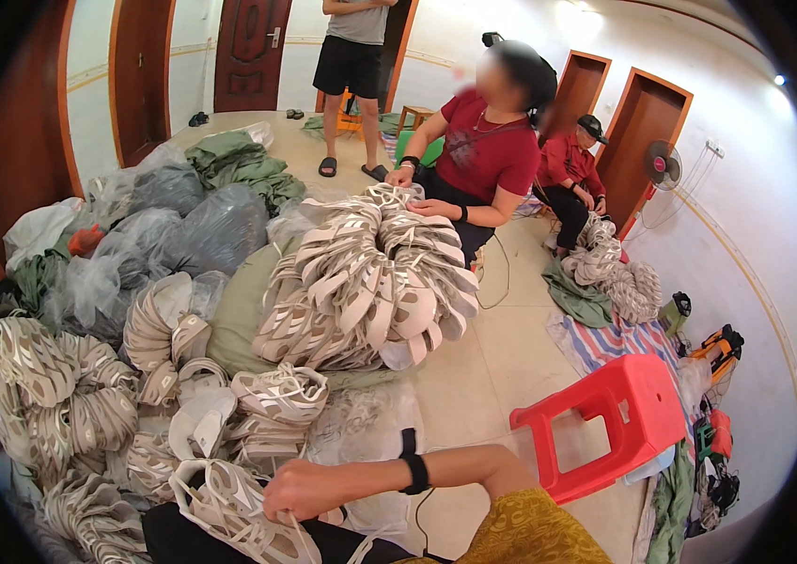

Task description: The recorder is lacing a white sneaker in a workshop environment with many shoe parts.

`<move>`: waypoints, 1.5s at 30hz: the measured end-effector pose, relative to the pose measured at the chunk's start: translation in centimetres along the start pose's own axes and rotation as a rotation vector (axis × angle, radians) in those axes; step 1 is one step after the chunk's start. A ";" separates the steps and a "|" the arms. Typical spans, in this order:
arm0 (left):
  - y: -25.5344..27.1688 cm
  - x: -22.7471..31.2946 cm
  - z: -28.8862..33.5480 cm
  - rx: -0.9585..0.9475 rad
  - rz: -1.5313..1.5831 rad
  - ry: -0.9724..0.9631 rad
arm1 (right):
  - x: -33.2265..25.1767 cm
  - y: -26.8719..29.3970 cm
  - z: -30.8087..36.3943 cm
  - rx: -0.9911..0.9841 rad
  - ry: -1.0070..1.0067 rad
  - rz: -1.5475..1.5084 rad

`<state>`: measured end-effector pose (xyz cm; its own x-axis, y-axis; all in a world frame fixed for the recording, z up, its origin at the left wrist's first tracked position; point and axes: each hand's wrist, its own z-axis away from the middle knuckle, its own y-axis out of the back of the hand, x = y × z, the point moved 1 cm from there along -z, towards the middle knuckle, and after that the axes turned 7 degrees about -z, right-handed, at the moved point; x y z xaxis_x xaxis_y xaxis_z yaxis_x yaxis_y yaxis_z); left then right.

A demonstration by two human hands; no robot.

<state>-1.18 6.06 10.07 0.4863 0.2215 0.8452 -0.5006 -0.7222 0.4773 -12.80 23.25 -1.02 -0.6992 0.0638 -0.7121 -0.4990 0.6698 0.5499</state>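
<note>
The right hand is curled into a loose fist, pinching the edge of a beige shoe upper that lies across the lap — just below the small pile of uppers on the floor. The left hand is out of view, so its state cannot be told. Behind that pile rises a big heap of uppers; right of it stands a red plastic stool.
</note>
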 end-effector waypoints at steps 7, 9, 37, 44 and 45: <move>0.5 1.7 1.1 -0.045 0.028 -0.212 | 2.0 -5.3 -2.5 -0.194 -0.101 -0.243; 0.6 1.8 1.7 -0.058 0.024 -0.226 | 1.8 -6.6 -2.7 -0.238 -0.061 -0.318; -0.9 5.0 5.0 -0.038 0.360 -0.490 | -0.1 -2.7 -0.7 -0.075 -0.171 -0.061; 0.1 5.2 4.9 0.035 0.266 -0.472 | -4.5 -1.4 0.3 -0.069 -0.372 -0.238; 0.3 4.5 4.3 0.017 0.255 -0.493 | -4.7 0.1 1.3 -0.057 -0.401 -0.230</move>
<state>3.88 4.01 12.99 0.6311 -0.2912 0.7190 -0.6363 -0.7245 0.2651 -8.84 23.99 1.79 -0.3192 0.2068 -0.9248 -0.6530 0.6593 0.3728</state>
